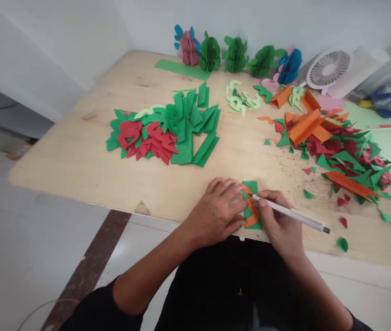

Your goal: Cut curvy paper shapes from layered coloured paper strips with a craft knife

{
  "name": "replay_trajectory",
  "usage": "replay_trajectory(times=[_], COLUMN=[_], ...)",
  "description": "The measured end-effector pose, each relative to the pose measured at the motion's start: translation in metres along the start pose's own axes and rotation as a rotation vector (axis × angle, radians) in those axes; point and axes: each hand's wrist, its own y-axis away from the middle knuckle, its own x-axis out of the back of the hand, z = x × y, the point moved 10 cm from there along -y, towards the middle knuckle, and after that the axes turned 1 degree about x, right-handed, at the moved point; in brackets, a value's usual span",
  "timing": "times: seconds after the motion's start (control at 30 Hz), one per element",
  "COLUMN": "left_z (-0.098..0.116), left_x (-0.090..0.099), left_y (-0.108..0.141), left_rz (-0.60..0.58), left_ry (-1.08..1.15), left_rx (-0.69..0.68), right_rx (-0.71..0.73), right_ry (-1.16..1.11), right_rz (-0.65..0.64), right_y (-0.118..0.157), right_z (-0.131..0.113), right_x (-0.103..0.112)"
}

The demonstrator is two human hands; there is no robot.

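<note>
two things at once: pressing curvy orange paper (255, 216) on a green paper rectangle (253, 185) with open left grip (219, 211), pinching thin white pen (294, 214) in right grip (283, 226).

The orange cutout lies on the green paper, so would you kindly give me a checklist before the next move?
1. Left hand on the green paper: ok, fingers resting over the orange cutout's left side.
2. Right hand gripping the white pen: ok.
3. Pen tip touching the cutout: cannot tell, too small.
4. Green paper on the table: ok, near its edge.
5. Scrap pile clear of the green paper: ok, off to the right.
</note>
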Motion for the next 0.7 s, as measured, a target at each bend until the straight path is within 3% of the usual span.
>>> replay_trajectory(times=[0.13, 0.7], left_z=[-0.0003, -0.0013], left_x=[0.0006, 0.0016], left_y=[0.0001, -0.0005], left_rz=[0.004, 0.017], left_ry=[0.010, 0.015], left_rx=[-0.005, -0.002], right_rx=[-0.024, -0.017], right_ry=[-0.062, 0.039], right_rz=[0.001, -0.033], right_y=[-0.0030, -0.0068], right_z=[0.0018, 0.0072], right_x=[-0.0017, -0.0092])
